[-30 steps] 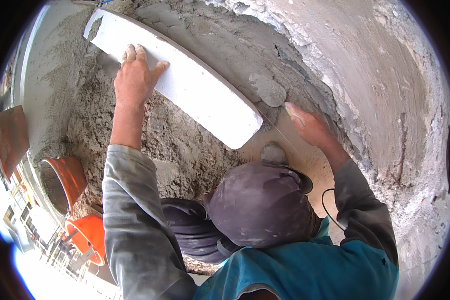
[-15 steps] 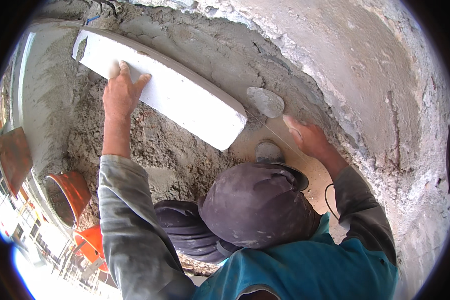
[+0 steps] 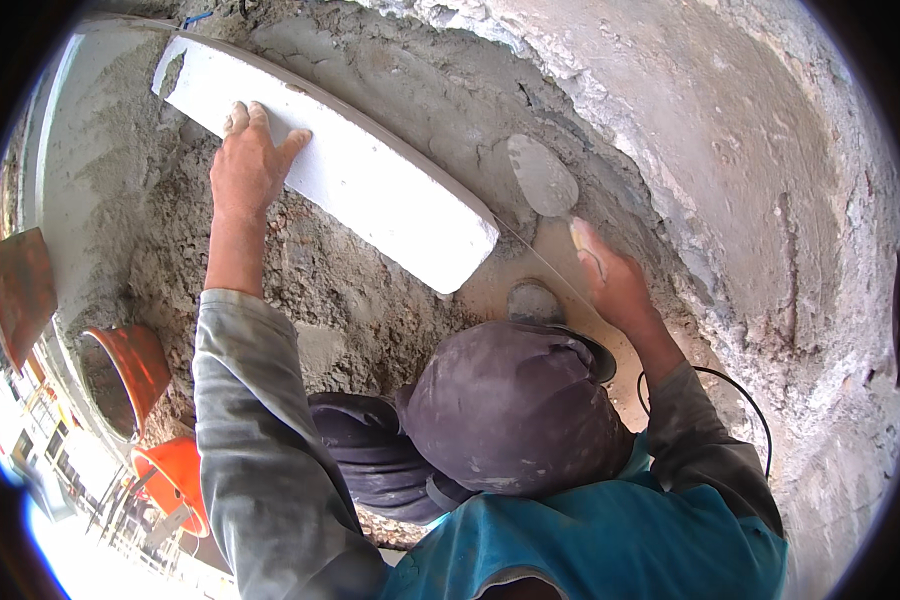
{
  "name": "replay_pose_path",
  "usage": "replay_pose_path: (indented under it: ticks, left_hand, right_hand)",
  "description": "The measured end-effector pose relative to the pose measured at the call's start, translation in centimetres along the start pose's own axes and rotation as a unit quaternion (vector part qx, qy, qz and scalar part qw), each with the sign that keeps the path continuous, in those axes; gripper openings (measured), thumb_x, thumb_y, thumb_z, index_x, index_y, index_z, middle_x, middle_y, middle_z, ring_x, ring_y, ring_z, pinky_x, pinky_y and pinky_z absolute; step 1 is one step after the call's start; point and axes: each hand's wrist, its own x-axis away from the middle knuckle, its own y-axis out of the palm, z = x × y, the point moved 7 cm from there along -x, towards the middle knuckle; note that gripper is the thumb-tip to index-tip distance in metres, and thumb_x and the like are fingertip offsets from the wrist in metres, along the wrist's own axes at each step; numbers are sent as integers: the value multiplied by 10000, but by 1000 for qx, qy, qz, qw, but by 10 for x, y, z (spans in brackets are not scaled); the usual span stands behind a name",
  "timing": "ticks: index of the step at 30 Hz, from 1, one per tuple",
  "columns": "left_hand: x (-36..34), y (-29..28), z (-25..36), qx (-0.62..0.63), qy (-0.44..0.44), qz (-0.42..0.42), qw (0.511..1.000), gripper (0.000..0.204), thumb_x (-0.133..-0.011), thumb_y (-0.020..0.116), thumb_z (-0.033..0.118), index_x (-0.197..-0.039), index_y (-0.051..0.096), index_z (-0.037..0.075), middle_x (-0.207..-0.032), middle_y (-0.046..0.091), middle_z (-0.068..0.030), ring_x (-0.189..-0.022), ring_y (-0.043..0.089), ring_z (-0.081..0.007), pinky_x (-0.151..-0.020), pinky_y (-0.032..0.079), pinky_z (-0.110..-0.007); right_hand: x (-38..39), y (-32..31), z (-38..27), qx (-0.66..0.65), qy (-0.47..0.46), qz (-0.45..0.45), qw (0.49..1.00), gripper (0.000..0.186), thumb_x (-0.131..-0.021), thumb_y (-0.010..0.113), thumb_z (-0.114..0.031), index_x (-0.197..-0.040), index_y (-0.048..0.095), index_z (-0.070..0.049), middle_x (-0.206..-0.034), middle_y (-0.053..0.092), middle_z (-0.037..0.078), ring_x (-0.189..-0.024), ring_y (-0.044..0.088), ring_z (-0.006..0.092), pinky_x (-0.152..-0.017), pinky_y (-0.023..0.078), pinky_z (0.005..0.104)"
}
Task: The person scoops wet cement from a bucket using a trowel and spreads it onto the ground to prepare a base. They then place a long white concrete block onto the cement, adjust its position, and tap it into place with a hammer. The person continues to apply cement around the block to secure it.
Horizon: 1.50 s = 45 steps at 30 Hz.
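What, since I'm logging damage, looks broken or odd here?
The white block under the left hand has a ragged grey patch at its upper-left end, breaking its otherwise mostly white face; whether chipped or smeared, I cannot tell.

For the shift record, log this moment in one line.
left hand: on white block | right hand: holding trowel over grey mortar | picture's left: orange bucket

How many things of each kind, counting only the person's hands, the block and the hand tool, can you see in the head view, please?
Long white block: 1
Round-bladed trowel: 1
Bare hands: 2 (left hand on the block, right hand holding the trowel)
Total: 4
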Motion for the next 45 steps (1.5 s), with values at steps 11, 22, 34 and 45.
replay_pose_path:
  ticks: [11, 22, 34, 45]
  left_hand:
    - [-1, 5, -6, 2, 8, 17, 1000, 811, -875, 623, 546, -1385, 447, -60, -1432, 431, -284, -1274, 515, -373, -1021, 477, -463]
    - [-5, -1, 6, 3, 17, -5, 1000, 805, -876, 621, 531, -1387, 448, -67, -1442, 425, -282, -1294, 493, -377, -1065, 423, -447]
    - [-2, -3, 6, 3, -15, -31, 999, 802, -882, 627, 517, -1408, 418, -50, -1469, 390, -268, -1285, 506, -362, -1034, 469, -450]
    - [2, 1, 1, 29, -7, 12, 999, 773, -837, 688, 436, -1365, 450, -77, -1461, 399, -278, -1333, 439, -383, -1034, 443, -452]
  right_hand:
    - [-17, 7, 42, 20, 101, -98, 990, 473, -976, 509, -184, -1444, 443, -182, -1285, 602, 203, -1187, 593, 347, -1003, 458, 391]
    - [-126, 49, -57, 23, -8, -111, 993, 454, -1013, 486, -298, -1447, 446, -169, -1347, 580, 134, -1169, 611, 292, -1034, 459, 401]
    - [-27, 16, 19, -3, -14, -63, 998, 424, -982, 520, -261, -1399, 474, -201, -1214, 652, 155, -1110, 625, 359, -928, 498, 454]
    - [-209, 103, -78, -45, -135, -65, 988, 406, -994, 491, -278, -1392, 463, -205, -1241, 637, 155, -1146, 593, 397, -973, 476, 476]
